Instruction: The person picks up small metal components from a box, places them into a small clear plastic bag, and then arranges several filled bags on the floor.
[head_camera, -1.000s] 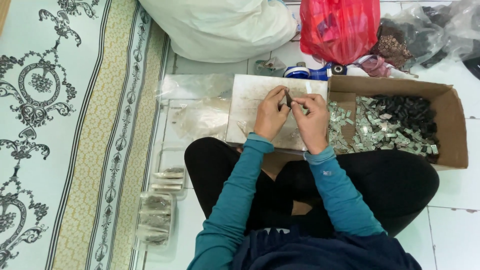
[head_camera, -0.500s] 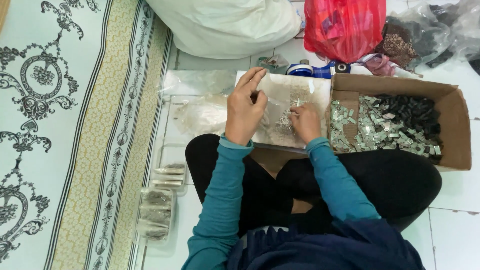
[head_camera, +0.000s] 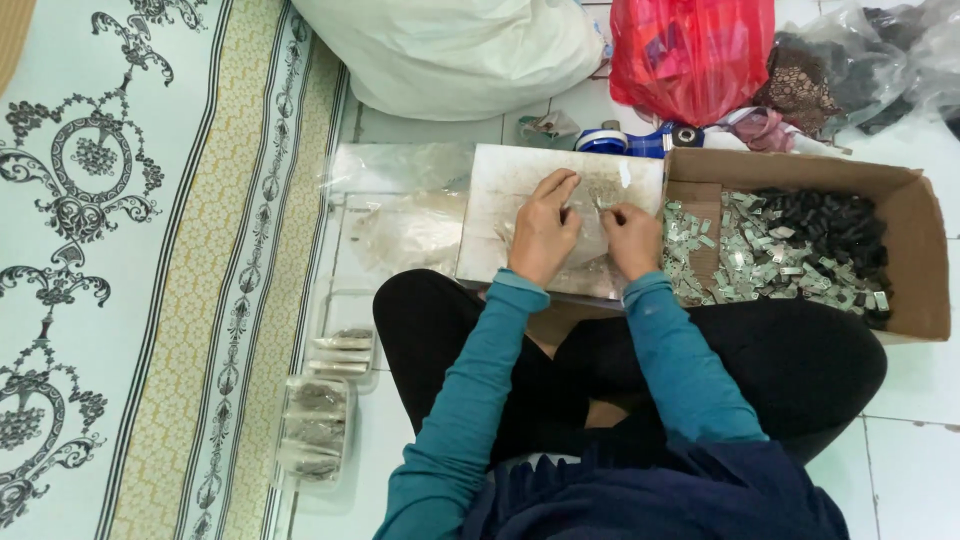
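Observation:
I sit cross-legged on the floor with a pale worn board (head_camera: 500, 190) across my knees. My left hand (head_camera: 543, 228) lies flat on a clear plastic bag (head_camera: 590, 262) on the board, fingers stretched forward. My right hand (head_camera: 632, 237) rests beside it, fingertips pinched on a small silvery piece (head_camera: 604, 203) at the bag's top. An open cardboard box (head_camera: 925, 270) at my right holds several small silver pieces (head_camera: 745, 262) and a heap of small black pieces (head_camera: 835, 230).
Empty clear bags (head_camera: 405, 230) lie left of the board. Filled clear packets (head_camera: 318, 425) are stacked by my left knee. A white sack (head_camera: 460, 50), a red plastic bag (head_camera: 690, 55) and a blue tape dispenser (head_camera: 625, 140) stand behind. A patterned mat (head_camera: 120, 270) covers the left.
My left hand, raised over the board half a second ago, has come down flat on the bag. Both hands, joined at the board's top a second ago, now rest lower on it.

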